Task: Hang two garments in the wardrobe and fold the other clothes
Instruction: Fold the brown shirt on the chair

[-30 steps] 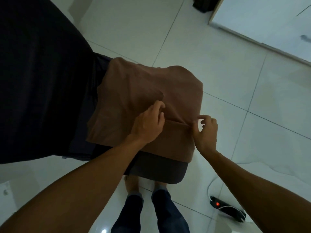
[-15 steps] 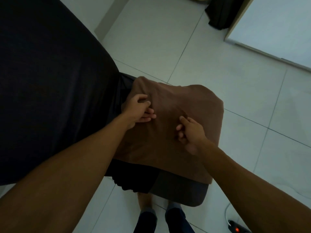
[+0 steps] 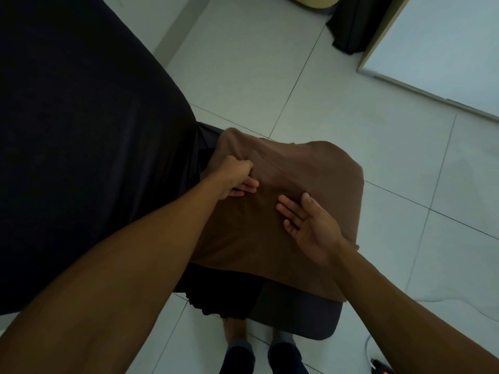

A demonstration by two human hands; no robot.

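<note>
A brown garment (image 3: pixel 318 174) lies partly folded over a dark padded seat (image 3: pixel 297 317) in the middle of the view. My left hand (image 3: pixel 235 178) pinches a ridge of the brown cloth near its far left corner, fingers curled. My right hand (image 3: pixel 310 225) lies palm up on the cloth to the right, fingers straight, thumb against a fold line running between the two hands. A black garment (image 3: pixel 221 295) shows from under the brown one at the seat's near left.
A large dark surface (image 3: pixel 81 144) fills the left side, touching the seat. White tiled floor (image 3: pixel 378 117) lies beyond. A white cabinet (image 3: pixel 445 49) and a hanging dark cloth (image 3: pixel 353 25) stand at the top right. A power strip with a red light (image 3: pixel 384 369) lies at the bottom right. My feet (image 3: pixel 262 352) are below the seat.
Both hands moved from the near edge of the brown garment up towards its far part. My right hand uncurled and turned palm up; my left hand keeps its pinch.
</note>
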